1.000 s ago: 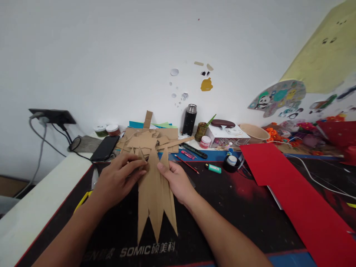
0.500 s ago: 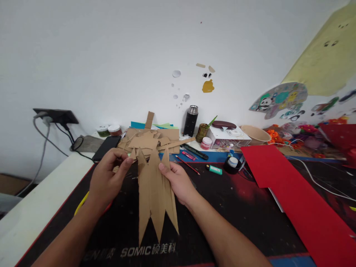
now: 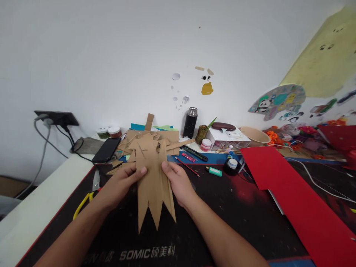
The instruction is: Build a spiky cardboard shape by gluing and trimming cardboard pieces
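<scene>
A brown cardboard cutout [image 3: 154, 187] with several pointed tips at its lower end is held above the black desk mat [image 3: 217, 230]. My left hand [image 3: 122, 181] grips its left edge, thumb on the front face and fingers behind. On the opposite edge my right hand [image 3: 178, 181] pinches the cardboard the same way. The upper points overlap the scrap heap in view, so their outline is hard to make out. Scissors [image 3: 88, 196] with yellow and red handles lie beside my left forearm, partly covered by it.
Behind the cutout is a heap of cardboard scraps [image 3: 171, 139]. A black phone [image 3: 107, 150] lies left of it; a black flask [image 3: 190, 124] stands to its right. A red pencil [image 3: 187, 166], a green lighter-like item [image 3: 214, 171] and a red sheet [image 3: 289, 196] lie rightward.
My left hand has come down from near the upper left point and now grips the cardboard's left edge. The phone and scissors show more fully. My right hand keeps its hold.
</scene>
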The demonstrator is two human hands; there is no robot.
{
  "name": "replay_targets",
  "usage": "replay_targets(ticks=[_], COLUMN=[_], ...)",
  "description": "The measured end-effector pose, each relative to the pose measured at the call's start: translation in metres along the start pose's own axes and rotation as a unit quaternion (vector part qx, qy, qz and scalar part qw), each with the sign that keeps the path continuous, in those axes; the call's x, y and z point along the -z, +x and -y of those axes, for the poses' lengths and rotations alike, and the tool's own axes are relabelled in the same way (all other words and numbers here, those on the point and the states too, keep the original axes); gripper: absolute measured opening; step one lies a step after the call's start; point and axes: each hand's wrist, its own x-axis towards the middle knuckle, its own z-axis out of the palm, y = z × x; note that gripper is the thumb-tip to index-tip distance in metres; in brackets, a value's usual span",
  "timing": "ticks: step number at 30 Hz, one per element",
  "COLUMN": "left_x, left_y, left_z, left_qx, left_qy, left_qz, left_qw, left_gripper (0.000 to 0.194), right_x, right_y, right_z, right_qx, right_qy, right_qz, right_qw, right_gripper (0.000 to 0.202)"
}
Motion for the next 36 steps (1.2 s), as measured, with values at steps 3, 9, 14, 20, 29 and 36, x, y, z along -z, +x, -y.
replay_targets(ticks=[3, 9, 14, 20, 29, 36], left_x=[0.000, -0.004, -0.002, 0.003, 0.000, 0.000], left_y=[0.004, 0.005, 0.002, -0.003, -0.003, -0.002], left_z=[0.003, 0.003, 0.004, 0.001, 0.001, 0.004], left_qx=[0.002, 0.017, 0.026, 0.049, 0.063, 0.058], left_qy=[-0.045, -0.087, -0.070, -0.018, -0.048, -0.031], left_qz=[-0.067, -0.075, -0.027, 0.084, 0.135, 0.150], left_qw=[0.997, 0.993, 0.997, 0.995, 0.988, 0.987], left_gripper=[0.054, 0.055, 0.050, 0.039, 0.037, 0.047], right_x=[-0.002, -0.009, -0.004, 0.001, 0.000, 0.000], right_y=[-0.001, -0.005, -0.001, 0.002, 0.001, 0.002], right_z=[-0.006, -0.010, -0.004, 0.003, 0.002, -0.004], right_qx=[-0.017, -0.038, -0.023, -0.009, 0.009, 0.026], right_qy=[0.004, 0.003, 0.040, 0.073, 0.060, 0.046], right_qz=[0.015, 0.064, 0.009, -0.029, -0.017, -0.024], right_qw=[1.000, 0.997, 0.999, 0.997, 0.998, 0.998], right_gripper=[0.053, 0.057, 0.056, 0.054, 0.049, 0.048])
